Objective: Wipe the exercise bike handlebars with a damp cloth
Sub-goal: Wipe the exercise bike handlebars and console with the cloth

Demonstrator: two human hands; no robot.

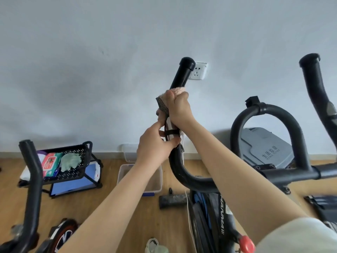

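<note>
The handlebar is black and glossy. It curves up from the bike's crossbar into a horn whose capped end stands above both hands. The right hand is curled round this horn with the cloth wrapped under its palm. The cloth shows a fluffy pink side above the fingers and a dark checked edge that sticks out to the hand's left. Directly below, the left hand grips the same horn with its thumb closed over the bar, and its upper fingers reach toward the cloth's lower edge. Between the two hands a silvery plate crossed by a thin black band shows on the bar.

Behind the hands is a pale grey-blue wall, with a white socket just right of the horn's cap. A wooden floor lies under the arms.

Well right of the right hand rise the second horn and a black loop bar, with a grey bin behind the loop. Left of the left hand a black mesh cart holds a red wipes pack and a green rag. A clear plastic box sits on the floor, partly hidden by the left forearm. The right forearm crosses in front of the crossbar. Another bike's bar stands at the far left.
</note>
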